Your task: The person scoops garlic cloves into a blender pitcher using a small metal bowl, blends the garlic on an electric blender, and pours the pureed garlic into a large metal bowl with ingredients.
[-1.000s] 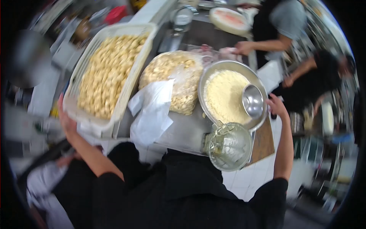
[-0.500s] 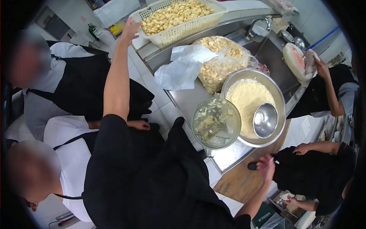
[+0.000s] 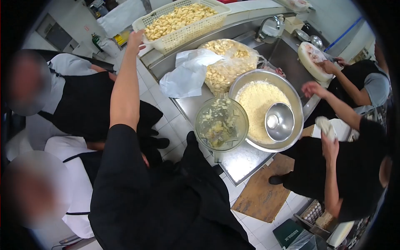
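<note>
My left hand (image 3: 135, 41) is stretched out to the near-left corner of a white perforated basket (image 3: 183, 36). Its fingers are apart and appear to touch the basket's side. Peeled garlic cloves (image 3: 179, 20) fill the basket. My right hand is out of view. In front of me a clear blender jar (image 3: 222, 125) with chopped pale bits inside stands at the sink counter's edge. Beside it a large steel bowl (image 3: 296, 129) holds minced garlic-like pale mash (image 3: 256, 104), with a small steel bowl (image 3: 280, 121) lying in it. A clear bag of garlic cloves (image 3: 231, 68) lies behind.
A faucet (image 3: 266, 29) rises over the steel sink (image 3: 287, 58). One co-worker handles something in a white tub (image 3: 310, 62); another, at right, holds a white cloth-like thing (image 3: 326, 127). Two people stand at left. Brown cardboard (image 3: 264, 191) covers part of the tiled floor.
My right hand has left the view at the bottom. My left hand remains at the basket. The right co-worker has turned and now reaches an arm toward the sink. The view has shifted slightly.
</note>
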